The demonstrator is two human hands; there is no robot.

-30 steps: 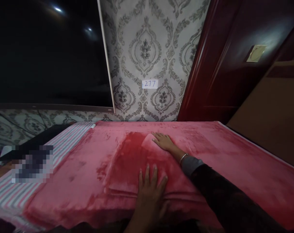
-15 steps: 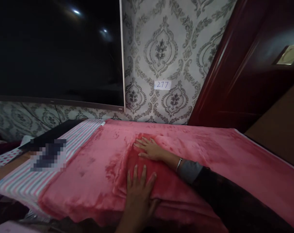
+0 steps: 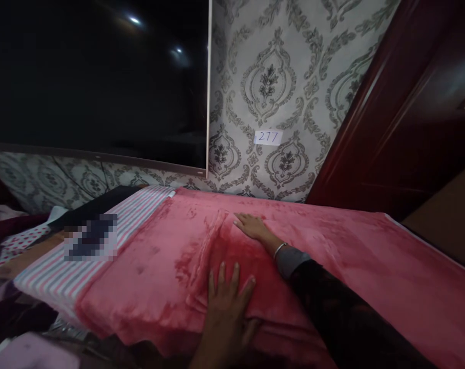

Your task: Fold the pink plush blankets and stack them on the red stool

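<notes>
A folded piece of red plush fabric (image 3: 238, 256) lies on a larger pink plush blanket (image 3: 144, 266). My left hand (image 3: 225, 302) rests flat on the near part of the folded fabric, its fingers spread and pointing away from me. Toward the far edge of the fold, my right hand (image 3: 253, 228) lies palm down, fingers stretched out to the left. A silver bracelet (image 3: 280, 249) circles the right wrist, just above a grey cuff. Neither hand grips anything. The underside of the folded fabric is hidden.
A striped cloth (image 3: 59, 277) borders the blanket on the left, with a blurred dark item (image 3: 92, 238) on it. Behind stand a large black screen (image 3: 98, 87) and a patterned wall bearing a label (image 3: 268, 137) reading 277. A dark red door (image 3: 386, 128) is at right.
My right hand has slid a little rightward and toward the far edge of the folded fabric. My left hand stays about where it was on the fabric. The whole view has shifted slightly.
</notes>
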